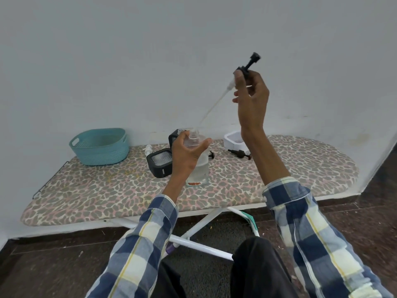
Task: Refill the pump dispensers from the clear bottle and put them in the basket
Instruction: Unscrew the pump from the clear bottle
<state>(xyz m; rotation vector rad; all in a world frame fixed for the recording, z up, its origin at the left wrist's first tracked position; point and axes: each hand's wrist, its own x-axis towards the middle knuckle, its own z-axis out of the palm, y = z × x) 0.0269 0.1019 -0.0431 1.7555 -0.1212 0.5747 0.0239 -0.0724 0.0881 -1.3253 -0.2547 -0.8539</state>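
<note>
your left hand (187,155) grips the clear bottle (196,160) upright on the board; your right hand (250,93) pinches the black pump head (250,64), tube tip at the neck. the bottle looks light, smooth and likely slippery: hold its shoulder. the tube looks thin and flexible, so hold the collar.

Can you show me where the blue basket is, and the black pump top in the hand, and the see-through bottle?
Teal plastic basket (101,152), head view: front wall.
Black pump head with long clear tube (251,63), head view: black stem above the fingers.
Clear plastic dispenser bottle (200,168), head view: lower body, below the left hand.
</note>
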